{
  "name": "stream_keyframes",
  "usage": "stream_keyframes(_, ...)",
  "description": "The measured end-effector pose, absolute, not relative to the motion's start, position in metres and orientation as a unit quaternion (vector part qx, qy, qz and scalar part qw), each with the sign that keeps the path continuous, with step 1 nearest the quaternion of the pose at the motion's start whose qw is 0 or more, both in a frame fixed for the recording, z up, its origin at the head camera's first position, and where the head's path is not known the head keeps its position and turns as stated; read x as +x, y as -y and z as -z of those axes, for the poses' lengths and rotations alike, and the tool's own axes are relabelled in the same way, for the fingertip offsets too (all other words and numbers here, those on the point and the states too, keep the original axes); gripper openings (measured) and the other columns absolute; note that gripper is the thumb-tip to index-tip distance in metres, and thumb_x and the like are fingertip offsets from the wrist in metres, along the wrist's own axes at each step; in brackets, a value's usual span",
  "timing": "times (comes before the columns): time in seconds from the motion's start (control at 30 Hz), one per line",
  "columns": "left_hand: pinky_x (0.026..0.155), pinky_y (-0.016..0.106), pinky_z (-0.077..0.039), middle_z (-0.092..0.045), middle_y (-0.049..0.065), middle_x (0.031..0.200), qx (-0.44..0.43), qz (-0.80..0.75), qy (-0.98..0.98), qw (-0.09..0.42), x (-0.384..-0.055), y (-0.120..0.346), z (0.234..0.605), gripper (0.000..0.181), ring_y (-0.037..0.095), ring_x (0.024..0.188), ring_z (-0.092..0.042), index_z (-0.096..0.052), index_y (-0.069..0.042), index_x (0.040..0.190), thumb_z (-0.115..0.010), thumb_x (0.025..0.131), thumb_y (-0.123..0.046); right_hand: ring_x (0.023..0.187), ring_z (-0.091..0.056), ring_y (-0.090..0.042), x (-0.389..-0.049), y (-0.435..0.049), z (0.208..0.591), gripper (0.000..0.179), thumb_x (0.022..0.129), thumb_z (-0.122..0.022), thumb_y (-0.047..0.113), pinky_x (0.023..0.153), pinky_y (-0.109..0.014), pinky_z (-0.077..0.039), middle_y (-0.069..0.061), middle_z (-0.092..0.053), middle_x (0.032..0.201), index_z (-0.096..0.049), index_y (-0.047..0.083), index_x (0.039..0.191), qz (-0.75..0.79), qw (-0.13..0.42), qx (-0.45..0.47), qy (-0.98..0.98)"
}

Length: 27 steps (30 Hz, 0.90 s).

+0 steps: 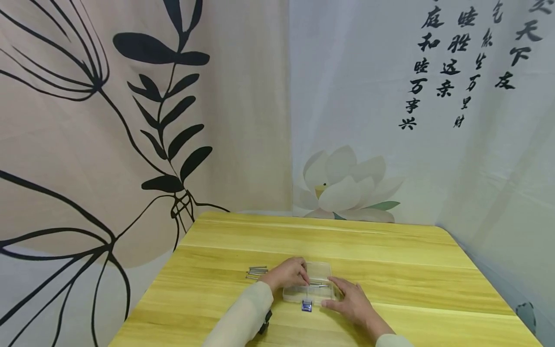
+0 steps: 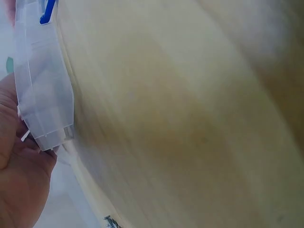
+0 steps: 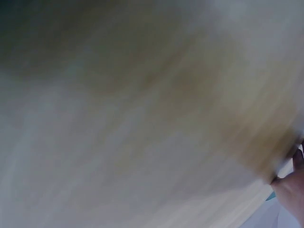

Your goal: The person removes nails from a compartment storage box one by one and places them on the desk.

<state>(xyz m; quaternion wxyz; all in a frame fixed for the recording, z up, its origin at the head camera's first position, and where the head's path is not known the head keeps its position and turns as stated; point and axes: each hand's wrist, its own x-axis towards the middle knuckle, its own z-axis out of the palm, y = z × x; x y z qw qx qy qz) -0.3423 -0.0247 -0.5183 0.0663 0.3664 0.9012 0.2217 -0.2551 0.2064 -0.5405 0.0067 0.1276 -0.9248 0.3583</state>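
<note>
A clear plastic box (image 1: 296,294) with a blue latch (image 1: 307,306) lies open on the table, its lid (image 1: 320,270) folded back. My left hand (image 1: 289,273) reaches over the left part of the box with its fingertips pinched together. Thin metal nails (image 1: 319,286) extend from those fingertips across the box. At the right end, my right hand (image 1: 354,301) grips the box, thumb at the front corner and fingers at the back. In the left wrist view the box wall (image 2: 45,90) hides most of the left fingers.
Several more nails (image 1: 257,272) lie on the wooden table (image 1: 399,260) to the left of the box, close beside my left wrist. A printed cloth (image 1: 247,120) hangs behind the table's back edge. A black strap (image 1: 265,322) shows under my left sleeve.
</note>
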Motion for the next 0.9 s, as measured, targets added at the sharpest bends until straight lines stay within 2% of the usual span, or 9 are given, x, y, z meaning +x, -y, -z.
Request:
stream_keyframes(0.23,0.083,0.021,-0.042,-0.054,-0.013,0.097,0.364,-0.218,-0.903,0.073,-0.3419,0.0243,0.5163,0.006,0.002,0.09,-0.047,-0.081,-0.018,0.086,-0.077,0.088,-0.021,0.132,-0.044,-0.044,-0.255,-0.2064,0.5398,0.077,0.08,-0.079,0.048,0.11,-0.069,-0.009,-0.021,-0.052,0.141,-0.055,0.008,0.141,-0.361,0.0,0.126,0.924)
stream_keyframes(0.53,0.083,0.02,-0.043,-0.055,-0.013,0.097,0.384,-0.154,-0.909,0.057,-0.3439,0.0221,0.5138,0.005,0.001,0.089,-0.048,-0.081,-0.023,0.087,-0.077,0.088,-0.025,0.132,-0.044,-0.044,-0.2556,-0.2056,0.5403,0.077,0.08,-0.08,0.048,0.11,-0.069,-0.008,-0.021,-0.052,0.141,-0.055,0.008,0.141,-0.368,0.002,0.125,0.921)
stream_keyframes(0.9,0.083,0.02,-0.044,-0.055,-0.011,0.098,0.388,-0.177,-0.903,0.056,-0.343,0.0245,0.5158,0.006,0.003,0.09,-0.049,-0.079,-0.018,0.089,-0.075,0.091,-0.022,0.132,-0.045,-0.044,-0.2567,-0.206,0.5423,0.078,0.079,-0.079,0.049,0.11,-0.069,-0.009,-0.021,-0.053,0.141,-0.055,0.008,0.141,-0.363,0.005,0.125,0.923)
